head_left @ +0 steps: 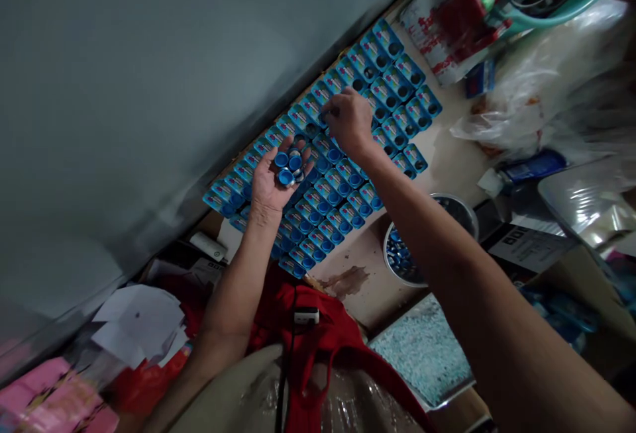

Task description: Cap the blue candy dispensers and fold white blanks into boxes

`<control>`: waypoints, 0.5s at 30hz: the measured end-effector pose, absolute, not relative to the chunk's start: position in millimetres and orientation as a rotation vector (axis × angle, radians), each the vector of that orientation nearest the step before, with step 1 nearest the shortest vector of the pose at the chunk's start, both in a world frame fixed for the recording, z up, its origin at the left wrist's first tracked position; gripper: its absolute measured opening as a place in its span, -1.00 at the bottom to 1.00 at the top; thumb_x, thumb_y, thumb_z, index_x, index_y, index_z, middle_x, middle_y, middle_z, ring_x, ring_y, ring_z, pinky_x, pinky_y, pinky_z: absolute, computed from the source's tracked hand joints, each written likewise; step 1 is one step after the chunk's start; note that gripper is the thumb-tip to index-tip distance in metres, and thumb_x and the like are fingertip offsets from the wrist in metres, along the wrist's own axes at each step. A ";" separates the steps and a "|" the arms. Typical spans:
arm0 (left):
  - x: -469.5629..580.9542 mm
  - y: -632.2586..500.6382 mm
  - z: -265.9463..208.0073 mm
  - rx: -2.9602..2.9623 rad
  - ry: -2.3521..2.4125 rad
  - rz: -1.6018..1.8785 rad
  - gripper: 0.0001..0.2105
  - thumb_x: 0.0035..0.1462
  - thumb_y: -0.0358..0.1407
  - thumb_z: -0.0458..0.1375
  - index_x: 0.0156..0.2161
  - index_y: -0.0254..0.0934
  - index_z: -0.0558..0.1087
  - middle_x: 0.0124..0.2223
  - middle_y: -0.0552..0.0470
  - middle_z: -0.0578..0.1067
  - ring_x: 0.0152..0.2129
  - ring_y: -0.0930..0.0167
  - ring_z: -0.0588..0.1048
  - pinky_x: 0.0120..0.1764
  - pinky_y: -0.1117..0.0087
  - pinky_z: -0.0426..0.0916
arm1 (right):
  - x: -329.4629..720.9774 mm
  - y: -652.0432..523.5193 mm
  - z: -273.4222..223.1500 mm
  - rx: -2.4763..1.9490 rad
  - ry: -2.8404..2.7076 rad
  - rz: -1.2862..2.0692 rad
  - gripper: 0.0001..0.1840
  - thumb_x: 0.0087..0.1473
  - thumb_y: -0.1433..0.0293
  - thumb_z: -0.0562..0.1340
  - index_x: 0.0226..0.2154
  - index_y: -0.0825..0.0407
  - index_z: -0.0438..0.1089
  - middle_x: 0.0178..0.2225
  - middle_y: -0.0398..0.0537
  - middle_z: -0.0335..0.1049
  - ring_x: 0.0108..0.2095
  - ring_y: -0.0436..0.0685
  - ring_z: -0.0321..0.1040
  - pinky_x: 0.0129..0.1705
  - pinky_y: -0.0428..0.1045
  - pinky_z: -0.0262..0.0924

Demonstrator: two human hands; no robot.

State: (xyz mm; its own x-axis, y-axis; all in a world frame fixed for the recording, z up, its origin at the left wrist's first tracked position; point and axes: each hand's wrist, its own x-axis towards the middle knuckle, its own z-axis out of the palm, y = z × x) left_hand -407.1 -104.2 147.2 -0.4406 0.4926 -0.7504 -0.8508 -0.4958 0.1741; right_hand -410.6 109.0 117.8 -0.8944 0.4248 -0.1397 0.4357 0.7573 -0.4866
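My left hand (268,191) is palm up over the rows, fingers curled around several small round blue caps (285,177). Over the upper middle of the layout, my right hand (354,125) has its fingertips pinched together close to a package; whatever is between them is hidden. Beneath both hands lie many blue printed blister packages (325,189) in slanting rows. Those toward the lower left have blue discs in their round wells, while wells toward the upper right look dark. Part of the layout is covered by my hands.
Right of the rows stands a metal bowl (472,211) with more small blue caps (399,254), partly behind my right forearm. Below it is a tray of pale turquoise granules (417,347). Plastic bags (536,89) and a green basin (571,16) crowd the right; a wall (149,55) borders the left.
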 end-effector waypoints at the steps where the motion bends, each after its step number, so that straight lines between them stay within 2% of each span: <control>1: -409.5 -102.9 147.1 -0.809 0.695 2.014 -0.65 0.40 -0.22 0.04 0.17 -0.20 0.51 -0.01 -0.07 0.69 0.05 0.24 0.64 0.19 0.07 0.49 | -417.9 110.6 115.6 0.700 2.909 -0.772 -0.83 0.12 0.47 0.23 -0.29 -0.03 0.54 -0.15 0.00 0.54 -0.09 0.23 0.47 -0.01 0.14 0.37; 3: -412.9 -100.3 146.5 -0.818 0.698 2.007 -0.65 0.40 -0.21 0.05 0.17 -0.20 0.51 0.00 -0.07 0.69 0.07 0.24 0.63 0.20 0.07 0.48 | -430.7 115.6 112.1 0.696 2.875 -0.740 -0.93 0.16 0.40 0.28 -0.32 -0.02 0.51 -0.17 0.01 0.53 -0.06 0.26 0.47 -0.01 0.16 0.37; 5: -415.0 -97.9 145.7 -0.827 0.699 1.989 -0.66 0.41 -0.20 0.04 0.15 -0.21 0.53 0.02 -0.06 0.68 0.10 0.24 0.61 0.19 0.10 0.49 | -443.4 123.7 110.6 0.700 2.815 -0.717 -0.82 0.23 0.27 0.30 -0.37 0.00 0.45 -0.22 0.02 0.50 -0.03 0.27 0.47 0.01 0.15 0.36; 7: -415.6 -96.3 145.3 -0.824 0.701 1.969 -0.66 0.42 -0.18 0.02 0.11 -0.20 0.55 0.06 -0.05 0.66 0.13 0.25 0.59 0.18 0.15 0.50 | -456.2 131.9 112.3 0.698 2.737 -0.646 -0.72 0.22 0.20 0.34 -0.41 0.01 0.39 -0.25 0.04 0.48 -0.03 0.27 0.47 0.02 0.17 0.35; 11: -411.7 -98.7 147.6 -0.813 0.692 1.975 -0.66 0.42 -0.14 0.02 0.09 -0.17 0.57 0.12 -0.02 0.64 0.16 0.23 0.57 0.15 0.17 0.52 | -463.8 130.7 126.3 0.672 2.688 -0.510 -0.63 -0.13 0.42 0.55 -0.37 -0.04 0.36 -0.22 -0.02 0.50 -0.08 0.32 0.47 0.02 0.25 0.34; 13: -407.9 -102.6 148.5 -0.808 0.674 2.005 -0.65 0.42 -0.16 0.01 0.11 -0.18 0.56 0.11 -0.03 0.65 0.16 0.22 0.57 0.16 0.14 0.52 | -448.7 117.5 136.0 0.629 2.765 -0.554 -0.68 -0.09 0.49 0.50 -0.37 -0.06 0.37 -0.22 -0.05 0.51 -0.10 0.30 0.46 0.02 0.25 0.32; 15: -404.4 -106.9 147.3 -0.804 0.653 2.033 -0.64 0.43 -0.18 0.00 0.14 -0.19 0.55 0.08 -0.05 0.66 0.15 0.22 0.57 0.17 0.13 0.52 | -420.9 97.4 144.5 0.542 2.874 -0.682 -0.84 0.05 0.46 0.40 -0.34 -0.06 0.42 -0.22 -0.04 0.51 -0.12 0.26 0.44 0.00 0.19 0.30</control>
State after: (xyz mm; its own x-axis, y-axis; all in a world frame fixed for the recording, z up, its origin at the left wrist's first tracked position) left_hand -404.4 -106.9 147.3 -0.4471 0.5085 -0.7358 -0.8419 -0.5171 0.1542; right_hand -420.9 97.4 144.5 -0.9255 0.3126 -0.2140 0.3754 0.8324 -0.4077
